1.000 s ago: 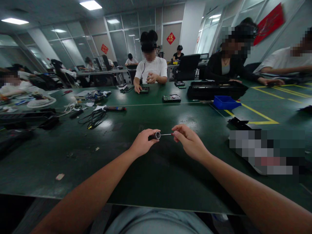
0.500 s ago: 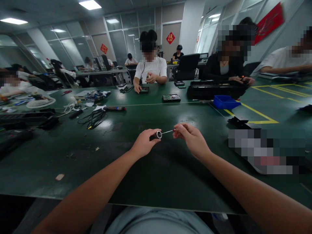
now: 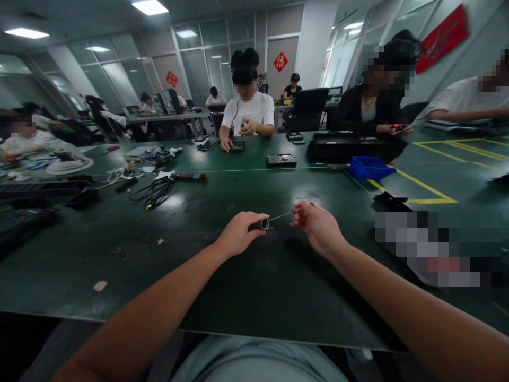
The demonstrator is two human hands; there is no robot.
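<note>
My left hand (image 3: 238, 233) is closed round a short dark cylinder with a silver rim (image 3: 262, 224), held just above the green table (image 3: 254, 297). My right hand (image 3: 316, 225) pinches the red-tipped end of a thin metal rod (image 3: 281, 215). The rod's other end points into the cylinder's open mouth. The rod slants upward from the cylinder toward my right fingers. Both hands hover over the middle of the table, close together.
A black case (image 3: 352, 146) and a blue bin (image 3: 369, 167) stand at the far right, by yellow floor-tape lines (image 3: 421, 185). Tangled cables (image 3: 153, 192) and tools lie at the far left. A circuit device (image 3: 281, 159) rests mid-table. Several people sit around the far side.
My right hand has lifted and drawn slightly rightward, so the rod now slants upward from the cylinder instead of lying level. My left hand has shifted a little right and lower.
</note>
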